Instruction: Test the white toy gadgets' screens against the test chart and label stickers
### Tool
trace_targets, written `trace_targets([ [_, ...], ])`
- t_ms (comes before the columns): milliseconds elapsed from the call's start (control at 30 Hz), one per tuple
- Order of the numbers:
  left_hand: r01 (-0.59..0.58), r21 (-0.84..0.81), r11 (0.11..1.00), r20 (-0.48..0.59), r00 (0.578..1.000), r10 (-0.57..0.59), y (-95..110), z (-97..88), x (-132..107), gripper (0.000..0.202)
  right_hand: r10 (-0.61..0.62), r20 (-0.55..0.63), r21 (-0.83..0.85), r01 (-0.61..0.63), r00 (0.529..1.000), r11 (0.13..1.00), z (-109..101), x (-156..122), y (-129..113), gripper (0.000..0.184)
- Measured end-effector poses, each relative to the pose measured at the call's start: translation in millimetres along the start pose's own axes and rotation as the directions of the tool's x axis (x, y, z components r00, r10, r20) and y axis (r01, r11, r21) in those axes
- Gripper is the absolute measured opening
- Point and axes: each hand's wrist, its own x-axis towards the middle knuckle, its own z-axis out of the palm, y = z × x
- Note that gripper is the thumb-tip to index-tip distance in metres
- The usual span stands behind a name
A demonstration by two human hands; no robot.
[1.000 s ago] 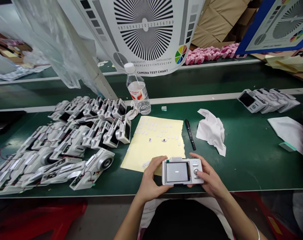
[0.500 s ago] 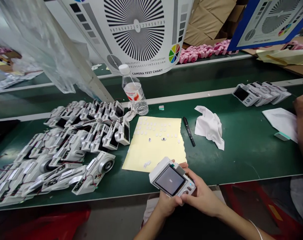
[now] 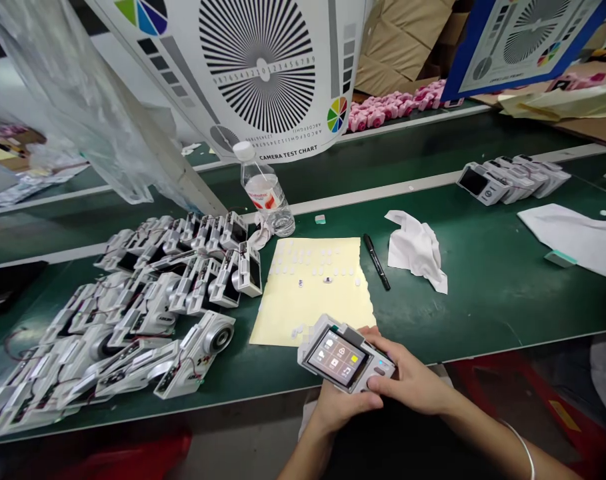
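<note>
Right at the front edge of the green workbench (image 3: 463, 320), here's the white digital camera (image 3: 345, 357), gripped in both hands and tilted, its LCD screen (image 3: 337, 358) lit w/ colourful menu icons. Left hand (image 3: 340, 407) is underneath, left fingers (image 3: 355, 400) curled closed around the lower edge. Right hand (image 3: 407, 383) comes in from the btn end, right fingers (image 3: 383, 381) wrapped snugly over the body, no gap showing; bangle (image 3: 520, 448) on that wrist.

Camera sits just by the bottom edge of a pale yellow backing sheet (image 3: 310, 300), dotted w/ small white round stickers. Beside that sheet, a black marker (image 3: 377, 262), then a crumpled white cloth (image 3: 417, 250) – both within easy reach. Up by the bench's white rail, a clear water bottle (image 3: 265, 193) and a tiny teal block (image 3: 320, 219).

Left side: big heap of silver-white camera bodies (image 3: 153, 347), wires trailing, screens exposed. Far right: neat stack of finished-looking cameras (image 3: 507, 181), plus a white sheet (image 3: 573, 237) w/ a teal piece (image 3: 560, 259) at its edge. Beyond the bench, a hanging camera test chart (image 3: 257, 73), a blue-bordered chart (image 3: 523, 40), pink parts (image 3: 390, 110) and cardboard (image 3: 397, 47).
</note>
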Motion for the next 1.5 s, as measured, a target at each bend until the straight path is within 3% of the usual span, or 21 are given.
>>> trace_targets([
  [100, 0.1, -0.023, 0.995, -0.046, 0.994, -0.101, -3.9, 4.8, -7.8, 0.079, 0.05, -0.058, -0.051, -0.053, 0.997, 0.997, 2.0, -7.3, -0.5, 0.052],
  [200, 0.087, -0.003, 0.996, -0.114, 0.99, -0.087, -15.1, 3.1, -13.7, 0.071, 0.041, -0.106, -0.062, -0.048, 0.994, 0.997, 8.3, -11.7, -1.2, 0.047],
  [333, 0.092, 0.02, 0.996, -0.155, 0.984, -0.088, -23.3, -6.2, -13.8, 0.068, 0.017, -0.118, 0.044, -0.012, 0.993, 0.999, 13.3, -9.6, 2.1, 0.042],
  [567, 0.192, -0.014, 0.981, -0.086, 0.978, -0.193, 1.8, 7.4, -14.8, 0.094, 0.089, 0.006, 0.063, -0.09, 0.996, 0.994, 4.8, -9.8, 0.5, 0.05],
  [800, 0.194, 0.05, 0.98, -0.069, 0.979, -0.191, 5.8, 13.7, -27.3, 0.087, 0.081, -0.121, -0.08, -0.091, 0.989, 0.993, 12.2, -20.3, -15.8, 0.05],
  [933, 0.187, 0.196, 0.963, -0.119, 0.979, -0.166, 12.8, 14.6, -28.1, 0.087, 0.053, -0.118, -0.033, -0.057, 0.992, 0.998, 14.7, -20.0, -21.9, 0.048],
  [1133, 0.349, 0.263, 0.899, -0.075, 0.937, -0.342, 24.0, 15.0, -30.6, 0.071, -0.022, -0.128, 0.101, 0.035, 0.992, 0.994, 21.1, -19.6, -22.6, 0.048],
  [1267, 0.328, 0.172, 0.929, -0.212, 0.933, -0.29, 10.5, 11.1, -28.3, 0.07, 0.01, -0.123, 0.116, 0.005, 0.992, 0.993, 20.1, -9.1, -13.0, 0.044],
  [1367, 0.246, 0.126, 0.961, -0.307, 0.931, -0.198, -0.6, 7.1, -14.6, 0.074, 0.028, -0.07, 0.113, -0.02, 0.997, 0.993, 6.4, 8.4, -7.1, 0.043],
  [1500, 0.059, 0.129, 0.99, -0.217, 0.976, -0.03, 5.6, -5.8, 5.4, 0.098, -0.043, 0.053, 0.095, 0.038, 0.998, 0.995, -24.7, 26.3, -14.6, 0.043],
])
